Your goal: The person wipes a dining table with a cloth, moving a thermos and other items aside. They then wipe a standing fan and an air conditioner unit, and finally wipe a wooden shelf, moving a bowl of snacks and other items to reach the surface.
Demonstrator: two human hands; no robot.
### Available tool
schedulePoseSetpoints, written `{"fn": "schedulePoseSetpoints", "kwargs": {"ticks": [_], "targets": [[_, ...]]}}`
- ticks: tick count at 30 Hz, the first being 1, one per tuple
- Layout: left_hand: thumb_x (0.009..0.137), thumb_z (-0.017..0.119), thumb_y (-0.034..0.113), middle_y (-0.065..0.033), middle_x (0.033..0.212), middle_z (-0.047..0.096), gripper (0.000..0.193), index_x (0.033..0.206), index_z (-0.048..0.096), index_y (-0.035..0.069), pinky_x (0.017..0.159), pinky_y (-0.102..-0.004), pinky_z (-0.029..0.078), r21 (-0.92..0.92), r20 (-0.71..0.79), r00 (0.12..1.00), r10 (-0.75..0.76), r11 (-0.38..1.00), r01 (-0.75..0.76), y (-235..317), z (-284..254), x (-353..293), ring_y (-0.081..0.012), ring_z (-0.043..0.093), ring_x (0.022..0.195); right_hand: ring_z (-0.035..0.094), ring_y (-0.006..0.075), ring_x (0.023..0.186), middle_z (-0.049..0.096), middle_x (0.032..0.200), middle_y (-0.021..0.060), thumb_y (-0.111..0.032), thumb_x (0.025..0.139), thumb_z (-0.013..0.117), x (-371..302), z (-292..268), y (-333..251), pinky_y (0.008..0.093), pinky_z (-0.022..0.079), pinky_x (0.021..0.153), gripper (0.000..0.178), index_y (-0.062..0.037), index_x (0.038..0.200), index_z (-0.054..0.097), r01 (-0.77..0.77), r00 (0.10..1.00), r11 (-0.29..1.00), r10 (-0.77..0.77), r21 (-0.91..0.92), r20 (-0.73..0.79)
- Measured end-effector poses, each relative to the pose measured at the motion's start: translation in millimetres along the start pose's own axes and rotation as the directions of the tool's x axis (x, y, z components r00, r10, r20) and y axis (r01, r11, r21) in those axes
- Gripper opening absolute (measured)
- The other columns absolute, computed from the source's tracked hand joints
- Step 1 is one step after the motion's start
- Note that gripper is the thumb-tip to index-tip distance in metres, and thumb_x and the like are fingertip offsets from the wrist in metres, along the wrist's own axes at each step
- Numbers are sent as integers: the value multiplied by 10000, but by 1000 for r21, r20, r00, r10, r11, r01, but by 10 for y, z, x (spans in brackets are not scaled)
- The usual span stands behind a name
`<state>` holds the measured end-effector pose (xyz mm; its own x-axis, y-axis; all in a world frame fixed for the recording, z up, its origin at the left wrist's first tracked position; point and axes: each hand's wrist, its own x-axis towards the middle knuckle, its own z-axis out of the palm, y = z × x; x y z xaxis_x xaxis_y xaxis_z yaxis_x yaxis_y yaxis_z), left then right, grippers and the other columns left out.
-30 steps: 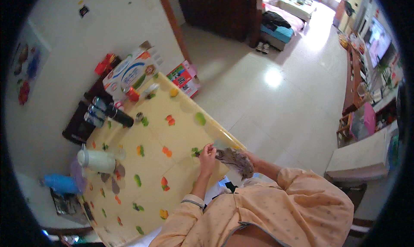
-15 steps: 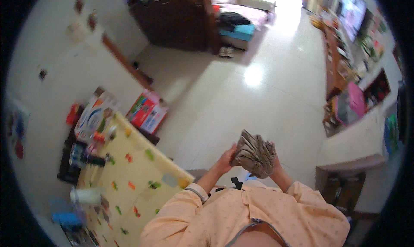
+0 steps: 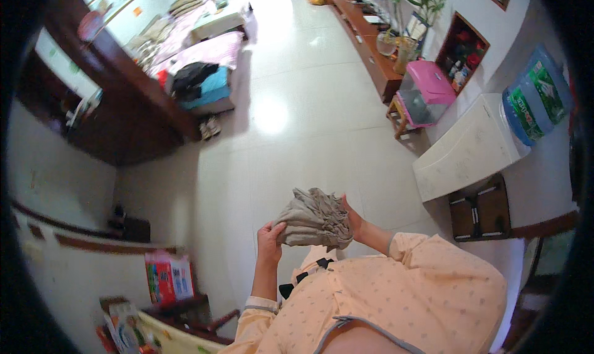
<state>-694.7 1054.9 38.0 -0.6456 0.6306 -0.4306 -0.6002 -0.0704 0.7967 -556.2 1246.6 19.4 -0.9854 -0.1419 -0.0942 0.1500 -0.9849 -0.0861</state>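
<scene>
A bunched grey-brown cloth [image 3: 315, 218], gathered into loose folds, is held up before my body above the floor. My left hand [image 3: 270, 238] pinches its left edge, thumb on top of the fabric. At the opposite side, my right hand [image 3: 353, 220] grips the right edge; most of its fingers are hidden behind the folds. Both forearms, in peach sleeves with grey cuffs, reach forward from the lower edge.
To the right stand a white water dispenser [image 3: 467, 147] with a blue bottle [image 3: 537, 97] and a pink-lidded bin [image 3: 429, 85] on a wooden stool. A yellow-covered table [image 3: 179, 340] is at lower left. Shoes [image 3: 210, 128] lie beside the bed-like seat.
My body and view have turned right, so the table has slid toward the lower left and the dispenser shows fully. Both hands still hold the cloth, which appears wider now.
</scene>
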Motion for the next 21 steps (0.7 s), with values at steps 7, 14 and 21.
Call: {"fn": "schedulePoseSetpoints", "kwargs": {"ticks": [7,14,21], "targets": [[844,548,126,-110,1030,607,262,1071,531,-4,805,-347,500,-101,108,990,-86,990,97,747,654,1820,-212,606,905,566,259,1052,558,1166,177,-278,827,568,827,92,-1586,396,470,912,506,8,1228,453,110,974,970,-149,-216,-173],[929,420,299,-83,1162,557,373,1205,474,55,864,-423,477,-80,450,838,-309,920,383,1070,1784,3287,-234,561,1034,465,301,1153,498,1204,177,-153,701,631,1037,767,-3046,410,376,948,583,-38,1246,454,-119,870,-17,-483,-993,-96],[959,295,418,-42,1229,520,428,1244,466,149,877,-436,454,-178,339,851,-401,861,477,1437,2849,4630,-228,513,1104,201,412,1318,239,1392,260,-44,590,625,1737,532,-4522,503,182,1073,779,-63,1328,376,-75,908,-727,-333,-682,255]]}}
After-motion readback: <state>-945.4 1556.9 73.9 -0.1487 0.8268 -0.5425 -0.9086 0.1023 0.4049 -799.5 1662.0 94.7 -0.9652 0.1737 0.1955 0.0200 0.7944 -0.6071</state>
